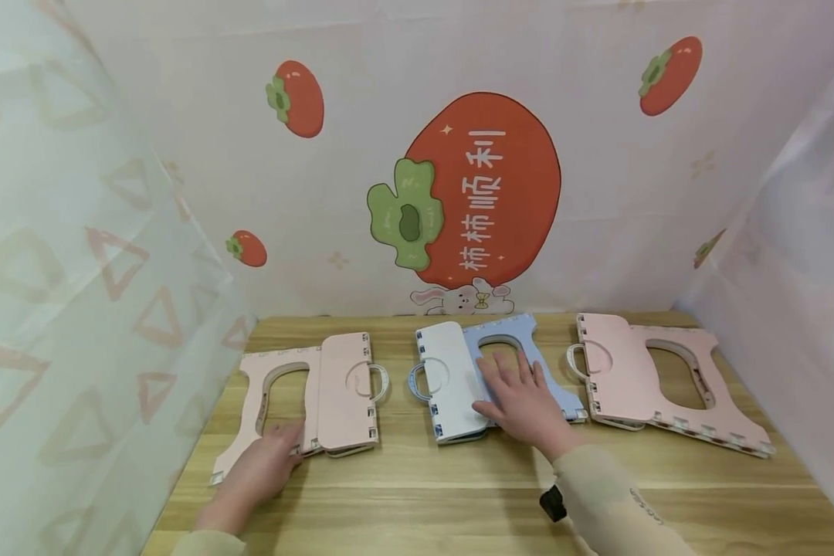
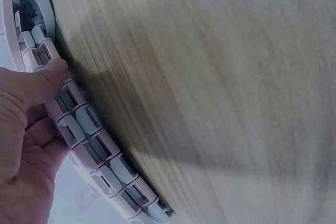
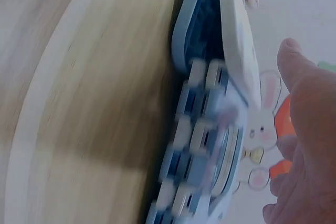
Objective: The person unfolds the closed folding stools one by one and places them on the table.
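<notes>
On the left lies a pink folding step stool [image 1: 344, 359], folded flat, with a pale loop handle on its right side. My left hand [image 1: 267, 459] grips its near edge. In the left wrist view the thumb [image 2: 50, 80] presses on the hinged edge [image 2: 86, 135] and the fingers go round the stool's other side. A folded blue-and-white step stool [image 1: 452, 386] lies in the middle, its blue handle to the left. Over its blue part my right hand [image 1: 524, 401] hovers with fingers spread; the right wrist view shows a gap between the hand and the stool.
Another folded pink step stool [image 1: 618, 378] lies on the right, close to the blue one. All rest on a wood-grain table [image 1: 417, 502]. A printed cloth wall [image 1: 347, 177] stands behind, with side walls left and right. A black device [image 1: 553, 503] sits at the right wrist.
</notes>
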{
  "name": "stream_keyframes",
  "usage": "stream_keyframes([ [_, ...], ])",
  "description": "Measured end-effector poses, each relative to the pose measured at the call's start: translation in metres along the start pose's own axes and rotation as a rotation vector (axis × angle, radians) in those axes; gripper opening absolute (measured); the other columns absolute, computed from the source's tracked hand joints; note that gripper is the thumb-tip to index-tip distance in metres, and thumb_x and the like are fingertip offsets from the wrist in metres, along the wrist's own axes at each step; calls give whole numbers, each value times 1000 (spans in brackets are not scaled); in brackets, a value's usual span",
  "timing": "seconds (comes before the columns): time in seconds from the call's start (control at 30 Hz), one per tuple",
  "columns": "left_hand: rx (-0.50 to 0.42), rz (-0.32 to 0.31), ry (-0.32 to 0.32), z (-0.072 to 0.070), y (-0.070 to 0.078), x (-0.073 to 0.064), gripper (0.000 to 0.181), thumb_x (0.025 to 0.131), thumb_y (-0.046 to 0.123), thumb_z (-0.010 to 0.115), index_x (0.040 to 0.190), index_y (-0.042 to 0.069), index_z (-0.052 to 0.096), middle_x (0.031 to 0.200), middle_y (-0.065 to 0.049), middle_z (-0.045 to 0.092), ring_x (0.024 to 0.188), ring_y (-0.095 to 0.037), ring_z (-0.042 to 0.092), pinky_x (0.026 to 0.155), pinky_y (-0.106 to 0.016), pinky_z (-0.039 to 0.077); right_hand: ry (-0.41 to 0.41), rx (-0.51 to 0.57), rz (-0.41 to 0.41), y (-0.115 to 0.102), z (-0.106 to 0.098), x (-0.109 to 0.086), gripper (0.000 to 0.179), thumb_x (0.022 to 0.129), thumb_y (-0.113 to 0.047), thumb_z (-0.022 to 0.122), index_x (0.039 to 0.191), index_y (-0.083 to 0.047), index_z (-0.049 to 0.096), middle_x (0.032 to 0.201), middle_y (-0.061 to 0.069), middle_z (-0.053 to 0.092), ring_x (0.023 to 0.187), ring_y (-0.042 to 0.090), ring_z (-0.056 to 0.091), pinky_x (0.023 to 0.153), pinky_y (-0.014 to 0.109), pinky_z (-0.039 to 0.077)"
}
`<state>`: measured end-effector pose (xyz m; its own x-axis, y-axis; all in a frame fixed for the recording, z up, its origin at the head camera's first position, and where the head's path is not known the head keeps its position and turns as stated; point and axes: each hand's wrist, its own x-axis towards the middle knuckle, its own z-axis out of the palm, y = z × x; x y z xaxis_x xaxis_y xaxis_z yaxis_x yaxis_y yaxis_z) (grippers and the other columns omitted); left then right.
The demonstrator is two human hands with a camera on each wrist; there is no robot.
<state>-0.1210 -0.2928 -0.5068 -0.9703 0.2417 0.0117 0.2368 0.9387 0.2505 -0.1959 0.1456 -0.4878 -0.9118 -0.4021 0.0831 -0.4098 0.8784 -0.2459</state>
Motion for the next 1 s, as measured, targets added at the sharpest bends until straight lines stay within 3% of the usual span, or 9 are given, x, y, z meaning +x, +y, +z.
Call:
stream_keyframes([
  [0.23,5,13,1,-1,0,0,58,86,2,77,138,-8,55,130,-28,64,116,-59,58,99,-65,49,-63,-10,-31,-23,5,14,76,102,-57,53,163,-21,28,169,15,20,153,52,9,122,67,15],
  [0.43,-6,15,13,2,-2,-1,57,86,0,76,138,-9,55,130,-28,64,120,-52,59,103,-62,48,-112,58,-77,-41,10,25,77,102,-54,54,164,-18,26,170,14,18,155,46,10,125,59,16],
  [0.67,-8,40,41,3,-2,-1,58,83,-4,78,136,-10,56,124,-28,65,115,-44,64,98,-56,53,-153,129,-126,-61,13,37,77,103,-49,57,164,-15,24,170,13,16,157,39,10,126,54,17],
  [1.0,-2,-2,50,8,2,-3,59,81,-6,78,136,-10,56,123,-27,64,113,-44,64,95,-54,55,-192,183,-195,-82,21,52,74,104,-44,57,163,-11,26,169,18,18,156,40,15,125,52,22],
])
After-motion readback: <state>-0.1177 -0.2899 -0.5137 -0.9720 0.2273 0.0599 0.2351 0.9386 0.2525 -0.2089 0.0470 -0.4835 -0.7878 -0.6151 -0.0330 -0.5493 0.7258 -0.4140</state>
